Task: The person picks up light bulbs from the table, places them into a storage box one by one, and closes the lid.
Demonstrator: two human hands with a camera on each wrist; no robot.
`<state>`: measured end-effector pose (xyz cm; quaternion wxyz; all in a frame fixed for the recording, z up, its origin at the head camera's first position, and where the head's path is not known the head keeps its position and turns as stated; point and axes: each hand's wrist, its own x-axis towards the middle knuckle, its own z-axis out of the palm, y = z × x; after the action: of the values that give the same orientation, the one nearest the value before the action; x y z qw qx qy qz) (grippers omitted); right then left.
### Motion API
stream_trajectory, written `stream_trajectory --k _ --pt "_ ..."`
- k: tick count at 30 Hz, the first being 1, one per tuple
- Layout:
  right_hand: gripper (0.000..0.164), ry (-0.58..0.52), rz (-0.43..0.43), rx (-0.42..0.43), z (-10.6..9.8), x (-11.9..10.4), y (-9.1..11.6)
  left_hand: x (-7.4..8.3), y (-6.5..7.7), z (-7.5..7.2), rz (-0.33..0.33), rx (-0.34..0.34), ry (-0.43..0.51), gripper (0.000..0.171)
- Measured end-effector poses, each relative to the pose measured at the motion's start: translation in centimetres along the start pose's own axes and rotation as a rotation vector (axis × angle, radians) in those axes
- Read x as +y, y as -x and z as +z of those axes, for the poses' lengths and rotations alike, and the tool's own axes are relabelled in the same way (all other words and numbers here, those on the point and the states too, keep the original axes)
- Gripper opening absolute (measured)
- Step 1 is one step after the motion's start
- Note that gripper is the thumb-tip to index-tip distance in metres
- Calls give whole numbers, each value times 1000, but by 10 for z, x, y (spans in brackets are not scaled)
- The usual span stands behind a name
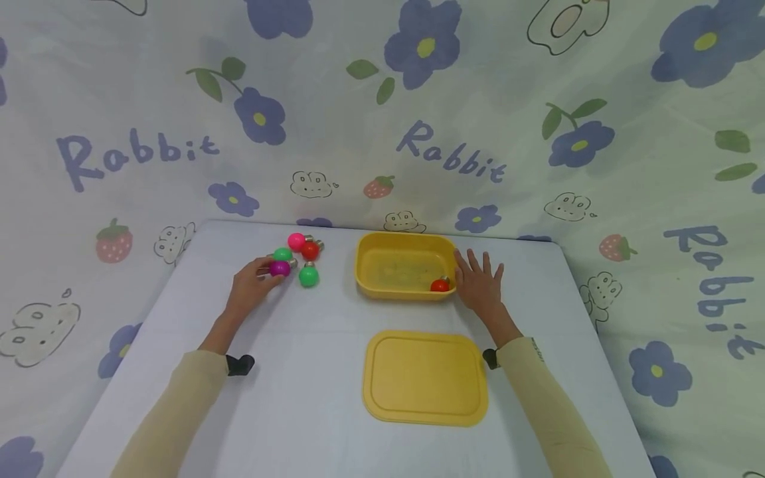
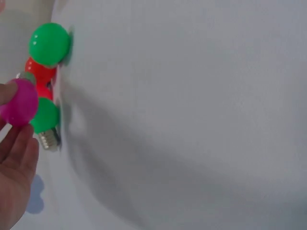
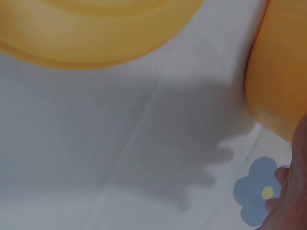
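Currently L hand (image 1: 252,291) pinches 1 purple bulb (image 1: 278,268).

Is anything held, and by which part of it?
The left hand holds the purple bulb by its round globe; the right hand appears to grip nothing.

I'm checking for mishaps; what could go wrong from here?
The purple bulb pinched in the left hand looks smooth and might slip. Moving it could nudge the green bulb behind it into rolling. The right hand beside the yellow container might jolt it, rolling the red bulb inside.
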<state>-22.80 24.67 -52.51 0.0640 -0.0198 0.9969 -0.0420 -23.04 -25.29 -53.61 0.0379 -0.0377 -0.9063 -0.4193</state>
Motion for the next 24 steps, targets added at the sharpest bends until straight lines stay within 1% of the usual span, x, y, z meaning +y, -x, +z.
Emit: stream_trajectory --k 3,6,13,16,18,20,24 --pt "55 -5 0 -1 0 0 0 9 0 -1 30 27 10 52" --pt "55 -12 -1 0 0 0 0 23 -1 1 53 40 23 52" --pt "55 0 -1 -7 0 1 0 64 -5 16 143 37 101 50" --pt "55 2 -4 -8 -1 1 0 83 -7 26 164 11 143 50" --pt "55 5 -4 -6 -1 1 0 93 -9 34 168 -12 149 50" --pt "55 14 -3 -3 -1 2 0 103 -10 45 166 -45 160 50" --pt "55 24 -14 -1 -1 2 0 116 -11 69 156 -109 173 48"
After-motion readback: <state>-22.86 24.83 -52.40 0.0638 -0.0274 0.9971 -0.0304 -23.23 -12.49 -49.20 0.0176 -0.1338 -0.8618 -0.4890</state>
